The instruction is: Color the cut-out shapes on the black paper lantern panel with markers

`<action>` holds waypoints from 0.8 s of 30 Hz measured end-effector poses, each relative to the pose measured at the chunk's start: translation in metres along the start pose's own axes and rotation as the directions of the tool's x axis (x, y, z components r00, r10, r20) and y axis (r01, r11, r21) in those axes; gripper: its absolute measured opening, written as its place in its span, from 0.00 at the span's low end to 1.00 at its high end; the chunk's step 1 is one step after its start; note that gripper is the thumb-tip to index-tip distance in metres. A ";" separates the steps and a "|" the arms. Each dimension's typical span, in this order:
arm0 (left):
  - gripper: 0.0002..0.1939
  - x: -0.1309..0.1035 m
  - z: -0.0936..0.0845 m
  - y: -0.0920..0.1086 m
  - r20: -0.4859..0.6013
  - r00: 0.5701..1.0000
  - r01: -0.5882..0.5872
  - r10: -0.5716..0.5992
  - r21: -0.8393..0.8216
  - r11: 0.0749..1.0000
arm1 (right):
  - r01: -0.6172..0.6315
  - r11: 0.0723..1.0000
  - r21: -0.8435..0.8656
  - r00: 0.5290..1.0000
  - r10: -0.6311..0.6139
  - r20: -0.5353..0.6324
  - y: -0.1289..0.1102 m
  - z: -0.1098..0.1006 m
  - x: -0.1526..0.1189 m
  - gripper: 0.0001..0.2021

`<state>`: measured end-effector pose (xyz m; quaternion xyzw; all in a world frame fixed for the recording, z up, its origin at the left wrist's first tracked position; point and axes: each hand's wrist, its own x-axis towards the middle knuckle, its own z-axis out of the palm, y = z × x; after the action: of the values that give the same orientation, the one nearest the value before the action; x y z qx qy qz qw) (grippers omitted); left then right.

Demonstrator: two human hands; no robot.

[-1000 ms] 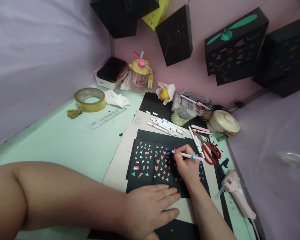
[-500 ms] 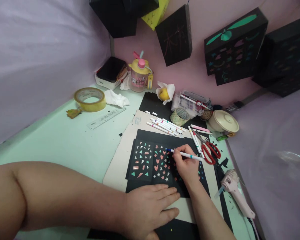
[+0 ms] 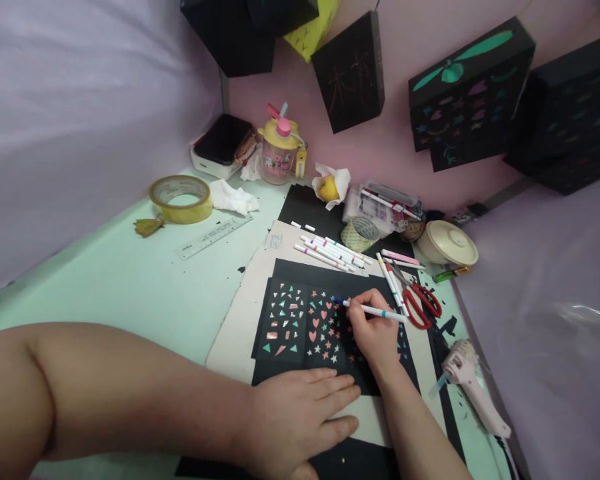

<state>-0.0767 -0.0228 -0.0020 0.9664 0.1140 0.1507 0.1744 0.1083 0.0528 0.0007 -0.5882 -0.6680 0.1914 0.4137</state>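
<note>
A white marker pen [image 3: 377, 311] with a teal band is pinched in my right hand [image 3: 373, 330]. Its dark blue tip meets the black card [image 3: 303, 375] close to a small blue star. Hearts, stars and triangles in pink, white, green and blue cover the card's middle; my right hand hides some of them. My left hand [image 3: 305, 420] lies flat across the card's lower edge, palm down with fingers outstretched, holding nothing. Beyond the card, several white markers [image 3: 327, 253] lie in a loose pile, with two white caps near them.
Red-handled scissors [image 3: 416, 305] and a glue gun [image 3: 473, 383] lie on the right. On the left are a tape roll [image 3: 186, 212], a clear ruler [image 3: 214, 237] and crumpled tissue [image 3: 234, 199]. A bottle [image 3: 277, 157] stands at the back. Black boxes [image 3: 353, 73] hang overhead.
</note>
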 end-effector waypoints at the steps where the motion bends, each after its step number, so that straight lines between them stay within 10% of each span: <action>1: 0.35 0.000 0.000 0.000 -0.006 1.000 0.002 -0.002 -0.001 1.000 | -0.002 1.000 0.003 1.000 0.002 -0.002 0.000 0.000 0.000 0.07; 24: 0.36 0.000 -0.002 0.001 0.016 1.000 -0.003 0.003 -0.014 1.000 | -0.024 1.000 -0.011 1.000 0.024 0.011 0.000 0.001 0.000 0.07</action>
<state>-0.0775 -0.0230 -0.0003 0.9665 0.1102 0.1441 0.1819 0.1075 0.0529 0.0000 -0.5975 -0.6642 0.1960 0.4043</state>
